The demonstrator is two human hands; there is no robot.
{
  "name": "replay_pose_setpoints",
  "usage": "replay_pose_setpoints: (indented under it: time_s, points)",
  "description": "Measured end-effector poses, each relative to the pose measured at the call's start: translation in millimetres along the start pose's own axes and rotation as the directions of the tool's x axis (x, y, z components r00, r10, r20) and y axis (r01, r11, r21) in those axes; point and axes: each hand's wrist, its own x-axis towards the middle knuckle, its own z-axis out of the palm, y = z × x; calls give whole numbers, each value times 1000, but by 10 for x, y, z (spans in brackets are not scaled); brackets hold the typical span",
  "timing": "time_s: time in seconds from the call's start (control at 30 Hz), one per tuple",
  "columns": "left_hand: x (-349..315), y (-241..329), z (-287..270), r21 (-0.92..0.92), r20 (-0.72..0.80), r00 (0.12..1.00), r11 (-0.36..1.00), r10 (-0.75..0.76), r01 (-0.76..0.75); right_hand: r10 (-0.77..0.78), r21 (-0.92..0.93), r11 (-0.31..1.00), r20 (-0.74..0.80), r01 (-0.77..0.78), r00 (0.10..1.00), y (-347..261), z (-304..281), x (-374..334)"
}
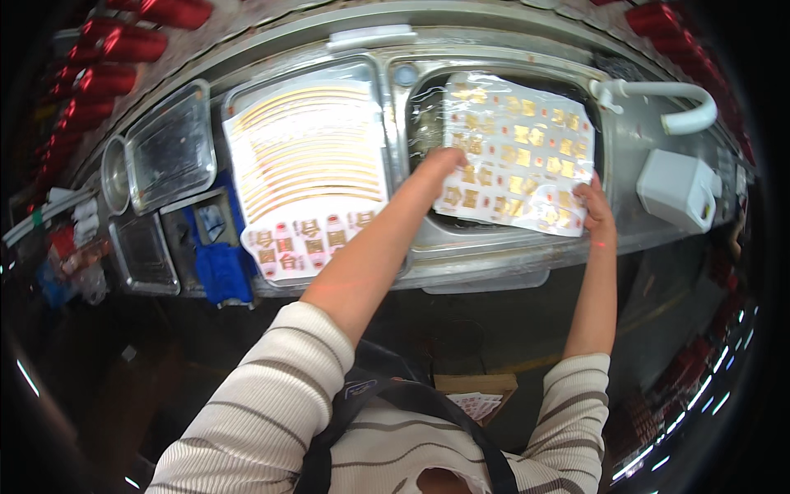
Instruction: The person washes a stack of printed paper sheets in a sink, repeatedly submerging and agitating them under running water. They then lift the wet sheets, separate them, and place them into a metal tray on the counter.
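A white decal sheet (527, 123) with rows of gold characters and small red marks lies over the water of a metal sink (401, 140). My left hand (445, 165) holds it at the left edge, fingers closed. At the lower right corner, my right hand (596, 206) pinches the same sheet. To the left, another sheet with curved gold strips (309, 156) rests on a metal tray, its lower end carrying red and gold characters. Glare washes out part of that sheet.
A white faucet (666, 92) reaches in at the sink's right, with a white plastic jug (676, 189) nearby. Metal trays (171, 148) and a blue cloth-like item (220, 267) sit at far left. Red cylinders (123, 39) line the back. Below stands a box (494, 384) holding printed sheets.
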Motion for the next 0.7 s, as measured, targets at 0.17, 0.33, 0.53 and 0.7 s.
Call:
replay_pose_setpoints:
  time_s: [0.17,0.33,0.53,0.7]
  points:
    - [-249,172,139,-23,12,993,993,120,-119,3,23,1000,21,-3,1000,-110,2,-125]
    - [-359,229,133,-38,48,987,988,152,-151,23,27,999,55,-24,998,-177,41,-141]
    - [-534,303,209,-13,-16,991,991,132,-132,35,28,999,25,-35,999,-101,-79,-161]
    - [-707,389,186,16,28,981,982,190,-190,87,10,996,-38,-86,996,-216,4,-283]
